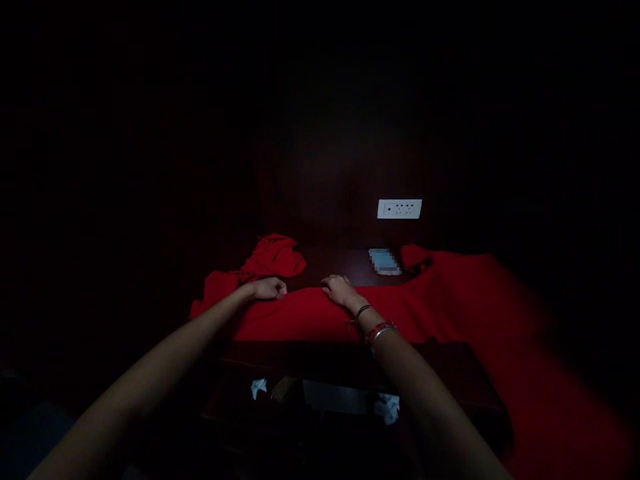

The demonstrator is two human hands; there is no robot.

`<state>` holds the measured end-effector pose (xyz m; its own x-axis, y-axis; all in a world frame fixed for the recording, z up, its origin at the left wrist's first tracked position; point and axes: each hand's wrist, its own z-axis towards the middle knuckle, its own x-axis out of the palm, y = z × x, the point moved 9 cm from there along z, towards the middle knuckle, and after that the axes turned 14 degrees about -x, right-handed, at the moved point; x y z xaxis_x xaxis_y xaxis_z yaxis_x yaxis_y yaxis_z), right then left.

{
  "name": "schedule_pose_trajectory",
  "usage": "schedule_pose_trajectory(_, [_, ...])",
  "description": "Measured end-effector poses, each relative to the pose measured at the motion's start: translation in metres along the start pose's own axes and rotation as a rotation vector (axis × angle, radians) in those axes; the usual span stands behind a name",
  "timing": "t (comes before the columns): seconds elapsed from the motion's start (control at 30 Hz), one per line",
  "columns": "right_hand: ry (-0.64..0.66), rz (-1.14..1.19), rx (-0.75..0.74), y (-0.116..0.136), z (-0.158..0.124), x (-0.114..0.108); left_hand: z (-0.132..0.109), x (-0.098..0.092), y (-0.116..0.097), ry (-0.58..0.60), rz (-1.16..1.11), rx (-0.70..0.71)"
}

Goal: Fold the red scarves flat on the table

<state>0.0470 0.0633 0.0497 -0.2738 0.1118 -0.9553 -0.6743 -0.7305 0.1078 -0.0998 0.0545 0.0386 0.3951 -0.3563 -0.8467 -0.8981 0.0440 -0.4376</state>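
Note:
A long red cloth point(295, 320) lies across a dark wooden shelf or desk. Its left end is bunched into a crumpled heap point(277, 257), and its right part spreads out and hangs over the near right side. My left hand point(270, 288) is closed at the far edge of the flat strip, fingers curled round the fabric. Farther right, my right hand point(340, 290) rests on the same edge with its fingers stretched out and a little apart. Bracelets point(380, 331) circle my right wrist.
A phone-like device point(385, 261), its screen blurred out, lies behind the cloth. A white socket plate point(399, 209) is fixed to the dark wall. Below the dark front edge point(320, 360) crumpled white paper point(259, 388) shows. The surroundings are very dark.

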Motion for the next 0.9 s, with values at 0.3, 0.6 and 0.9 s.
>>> schedule_pose_trajectory(0.3, [-0.356, 0.073, 0.058, -0.007, -0.004, -0.020, -0.014, -0.061, -0.025, -0.435, 0.154, 0.166])
schedule_pose_trajectory(0.6, [-0.515, 0.138, 0.135, -0.024, -0.015, -0.038, -0.033, -0.057, 0.020, -0.163, 0.098, -0.084])
schedule_pose_trajectory(0.9, [-0.447, 0.123, 0.216, -0.036, -0.023, -0.039, -0.053, -0.052, 0.024, -0.125, 0.458, -0.287])
